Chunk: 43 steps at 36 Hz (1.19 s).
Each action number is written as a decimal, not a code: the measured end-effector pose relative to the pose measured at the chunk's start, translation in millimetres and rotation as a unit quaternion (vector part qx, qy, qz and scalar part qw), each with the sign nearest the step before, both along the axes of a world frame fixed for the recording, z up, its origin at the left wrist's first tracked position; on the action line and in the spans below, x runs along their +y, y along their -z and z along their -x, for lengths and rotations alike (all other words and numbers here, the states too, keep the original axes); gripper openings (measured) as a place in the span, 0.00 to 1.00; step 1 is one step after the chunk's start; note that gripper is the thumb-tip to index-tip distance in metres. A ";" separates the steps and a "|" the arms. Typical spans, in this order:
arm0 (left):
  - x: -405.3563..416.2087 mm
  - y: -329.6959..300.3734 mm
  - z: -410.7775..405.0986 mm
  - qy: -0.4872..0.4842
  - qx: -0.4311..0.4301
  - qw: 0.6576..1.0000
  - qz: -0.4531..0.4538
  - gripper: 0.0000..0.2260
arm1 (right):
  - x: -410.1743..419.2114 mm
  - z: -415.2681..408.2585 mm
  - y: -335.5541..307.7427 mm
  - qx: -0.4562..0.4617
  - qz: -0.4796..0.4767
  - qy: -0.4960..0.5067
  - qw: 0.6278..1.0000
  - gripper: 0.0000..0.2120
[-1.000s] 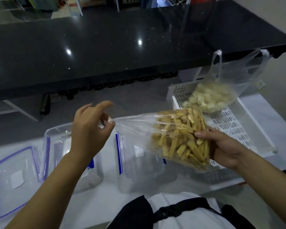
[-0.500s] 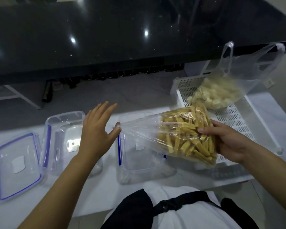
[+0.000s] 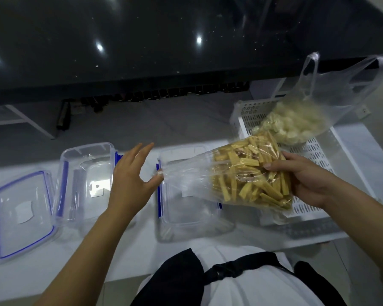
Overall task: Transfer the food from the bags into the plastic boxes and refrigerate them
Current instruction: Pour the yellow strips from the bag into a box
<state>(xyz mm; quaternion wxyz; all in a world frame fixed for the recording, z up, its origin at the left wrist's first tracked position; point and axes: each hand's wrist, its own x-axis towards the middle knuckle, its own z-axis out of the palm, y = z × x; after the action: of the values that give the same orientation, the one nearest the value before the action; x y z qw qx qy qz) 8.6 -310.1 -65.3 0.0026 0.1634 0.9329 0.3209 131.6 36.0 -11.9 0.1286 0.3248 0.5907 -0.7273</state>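
A clear bag of yellow food sticks (image 3: 248, 175) lies sideways in the air above the middle plastic box (image 3: 186, 215). My right hand (image 3: 303, 180) grips its filled end, fingers curled round the sticks. The bag's empty mouth points left. My left hand (image 3: 131, 177) has its fingers spread straight, with the thumb tip just touching the bag's mouth. A second open plastic box (image 3: 86, 177) stands to the left with its blue-rimmed lid (image 3: 22, 215) lying beside it. Another clear bag of pale food chunks (image 3: 296, 122) sits in the white perforated tray (image 3: 318, 155).
Everything rests on a white table (image 3: 131, 257). Beyond it is grey floor, then a long black counter (image 3: 164, 40) across the top. The tray fills the table's right side. My dark strap and white shirt (image 3: 241, 279) show at the bottom.
My left hand has let go of its pinch on the bag's mouth and spread its fingers. The bag stays in my right hand. The view has tilted down slightly.
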 end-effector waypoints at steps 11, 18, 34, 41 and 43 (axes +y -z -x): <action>3.2 -1.4 -3.7 -0.041 -0.046 0.997 -0.042 0.31 | 1.5 3.5 -5.6 -0.016 -0.033 -0.013 0.999 0.30; 4.4 -1.9 -2.8 -0.034 -0.064 0.996 -0.045 0.33 | -0.3 8.9 -5.7 -0.038 -0.055 -0.008 0.998 0.29; 4.6 18.3 -5.3 -0.051 -0.067 0.994 -0.077 0.30 | 1.9 7.7 -1.5 -0.033 -0.045 -0.009 0.998 0.25; 7.0 22.4 -7.8 -0.044 -0.041 0.995 -0.085 0.28 | 4.4 6.7 -3.4 -0.009 -0.042 -0.007 0.999 0.27; 9.1 24.5 -7.6 -0.048 -0.072 0.993 -0.080 0.28 | 2.1 8.0 -1.2 -0.009 -0.051 -0.001 0.999 0.26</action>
<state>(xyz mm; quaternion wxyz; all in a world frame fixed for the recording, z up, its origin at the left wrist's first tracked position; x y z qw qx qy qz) 16.2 -301.0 -89.8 0.0410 0.0949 0.9085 0.4050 123.6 38.1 -10.6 0.1183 0.3367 0.6264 -0.6930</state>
